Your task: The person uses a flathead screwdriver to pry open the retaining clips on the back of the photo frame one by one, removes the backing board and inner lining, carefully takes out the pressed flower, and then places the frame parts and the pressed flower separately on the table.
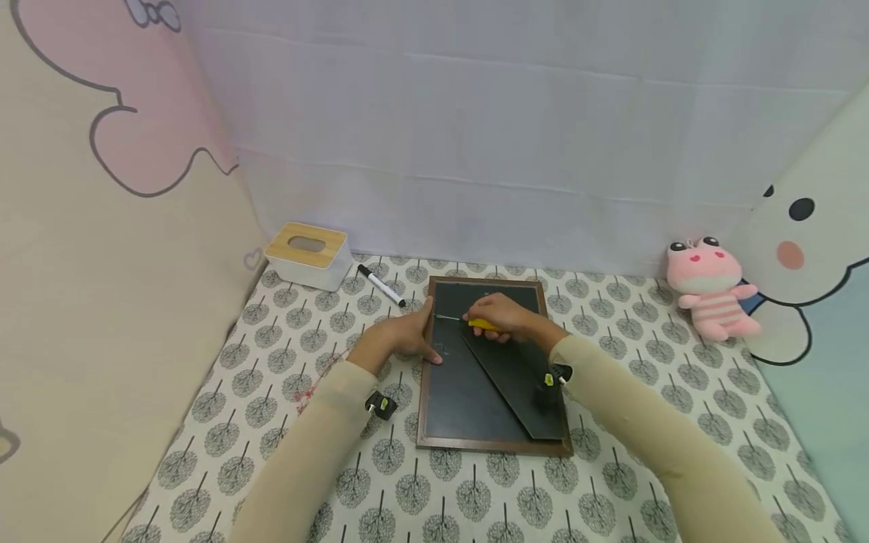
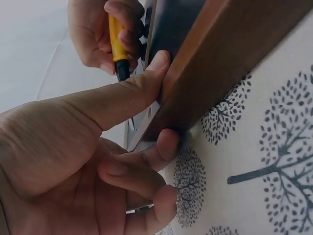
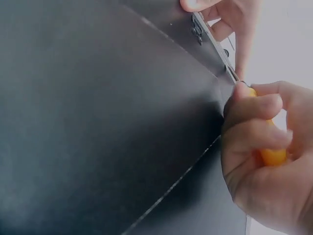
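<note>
A brown picture frame (image 1: 495,446) lies back side up on the table, with a black backing board (image 1: 462,400) inside. Over its right part stretches a slanted black stand flap (image 1: 519,385). My left hand (image 1: 407,332) holds the frame's left edge, thumb on the rim and index finger against the outer side in the left wrist view. In my right hand (image 1: 498,315) is a screwdriver with a yellow handle (image 2: 117,39). Its thin metal shaft (image 1: 446,317) points left, its tip at the frame's inner left edge. A small metal hanger (image 3: 197,32) shows on the board.
A tissue box with a wooden lid (image 1: 308,253) stands at the back left, a black-and-white marker (image 1: 382,285) beside it. A pink plush toy (image 1: 711,290) sits at the back right. A tree-patterned cloth (image 1: 414,490) covers the table; curtains (image 1: 475,151) enclose it.
</note>
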Available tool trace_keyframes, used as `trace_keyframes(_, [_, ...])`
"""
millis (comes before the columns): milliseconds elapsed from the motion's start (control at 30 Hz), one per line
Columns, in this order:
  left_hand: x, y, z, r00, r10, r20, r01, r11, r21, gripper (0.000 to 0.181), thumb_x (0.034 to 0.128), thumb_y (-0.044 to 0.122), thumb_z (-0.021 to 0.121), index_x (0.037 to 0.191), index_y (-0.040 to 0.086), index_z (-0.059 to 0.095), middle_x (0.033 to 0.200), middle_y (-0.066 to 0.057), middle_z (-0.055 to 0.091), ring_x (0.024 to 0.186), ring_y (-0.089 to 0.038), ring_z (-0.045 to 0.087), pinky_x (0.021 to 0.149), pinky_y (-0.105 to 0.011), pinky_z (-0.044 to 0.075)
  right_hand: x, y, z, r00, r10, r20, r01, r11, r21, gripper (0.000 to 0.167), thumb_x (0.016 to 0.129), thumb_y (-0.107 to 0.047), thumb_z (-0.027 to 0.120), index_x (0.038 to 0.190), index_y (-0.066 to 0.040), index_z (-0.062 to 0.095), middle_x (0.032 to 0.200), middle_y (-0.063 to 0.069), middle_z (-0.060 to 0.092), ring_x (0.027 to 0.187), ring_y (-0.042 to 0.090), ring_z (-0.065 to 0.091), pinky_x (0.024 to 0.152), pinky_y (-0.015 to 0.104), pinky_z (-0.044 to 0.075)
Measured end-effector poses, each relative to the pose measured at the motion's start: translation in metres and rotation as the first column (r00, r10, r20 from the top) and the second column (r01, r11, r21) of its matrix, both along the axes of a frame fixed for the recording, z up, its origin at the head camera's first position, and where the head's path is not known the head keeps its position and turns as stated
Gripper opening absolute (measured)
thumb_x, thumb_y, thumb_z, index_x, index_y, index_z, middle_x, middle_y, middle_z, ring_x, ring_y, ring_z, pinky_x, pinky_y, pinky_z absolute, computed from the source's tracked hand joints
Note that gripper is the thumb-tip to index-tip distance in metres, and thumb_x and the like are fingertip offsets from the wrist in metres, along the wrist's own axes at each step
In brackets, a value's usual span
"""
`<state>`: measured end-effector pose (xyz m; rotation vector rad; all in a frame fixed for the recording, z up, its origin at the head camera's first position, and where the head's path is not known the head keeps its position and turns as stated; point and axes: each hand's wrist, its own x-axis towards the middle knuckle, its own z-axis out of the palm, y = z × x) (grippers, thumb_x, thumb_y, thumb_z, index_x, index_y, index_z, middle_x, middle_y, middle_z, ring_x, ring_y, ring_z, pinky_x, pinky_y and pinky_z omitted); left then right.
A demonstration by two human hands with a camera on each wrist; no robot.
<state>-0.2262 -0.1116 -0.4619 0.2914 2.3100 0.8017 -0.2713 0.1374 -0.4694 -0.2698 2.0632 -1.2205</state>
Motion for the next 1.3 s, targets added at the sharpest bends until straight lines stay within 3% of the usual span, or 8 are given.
trace_keyframes(167, [-0.002,-0.001,0.0,1.0,-0.006,0.008,0.006,1.0,-0.03,0.139,0.0864,0.041,0.089,0.167,0.016,-0.022,0.178,-0.017,0.006,0.164,-0.038,0.021,0.131,-0.055,0.026,-0.003,-0.004,0.001,0.999,0.0,-0.036,0.002,0.998,0.057,0.039,0.11,-0.033,0.05,0.125,-0.005,0.073,0.068,-0.004,0.059,0.047,0.007,0.034,0.045,0.023,0.029])
trace_keyframes(533, [-0.006,0.0,-0.002,0.999,-0.043,0.026,0.044,0.999,-0.019,0.137,0.0903,0.039,0.085,0.165,0.015,-0.027,0.178,-0.02,0.004,0.164,-0.04,0.02,0.131,-0.056,0.028,-0.004,-0.006,0.003,0.997,-0.027,-0.067,0.035,0.992,0.123,0.037,0.105,-0.034,0.056,0.083,-0.008,0.07,0.06,-0.004,0.053,0.045,0.008,0.031,0.045,0.025,0.029])
trace_keyframes(867, [-0.005,0.0,-0.002,0.998,-0.02,0.066,0.021,1.0,-0.016,0.135,0.0912,0.036,0.085,0.165,0.018,-0.027,0.178,-0.019,-0.001,0.164,-0.04,0.019,0.127,-0.056,0.035,-0.006,-0.013,-0.001,0.997,-0.028,-0.075,0.039,0.988,0.146,0.038,0.104,-0.034,0.059,0.077,-0.01,0.07,0.058,-0.004,0.055,0.044,0.008,0.029,0.045,0.024,0.029])
trace_keyframes(1067, [-0.004,-0.002,-0.003,0.998,-0.021,0.053,0.023,0.999,-0.039,0.136,0.0902,0.038,0.086,0.166,0.017,-0.025,0.178,-0.021,0.005,0.161,-0.042,0.028,0.121,-0.056,0.042,-0.008,-0.017,-0.003,0.997,-0.036,-0.069,0.045,0.99,0.136,0.038,0.103,-0.033,0.06,0.074,-0.01,0.069,0.057,-0.004,0.054,0.044,0.008,0.029,0.045,0.025,0.028])
trace_keyframes(1300, [-0.006,0.0,-0.004,0.999,-0.033,0.02,0.034,0.999,-0.035,0.137,0.0885,0.039,0.087,0.167,0.015,-0.023,0.178,-0.02,0.004,0.164,-0.04,0.02,0.13,-0.056,0.029,-0.016,-0.015,-0.005,0.997,-0.017,-0.074,0.027,0.99,0.138,0.034,0.104,-0.034,0.06,0.083,-0.011,0.073,0.058,-0.005,0.054,0.045,0.008,0.03,0.046,0.025,0.031])
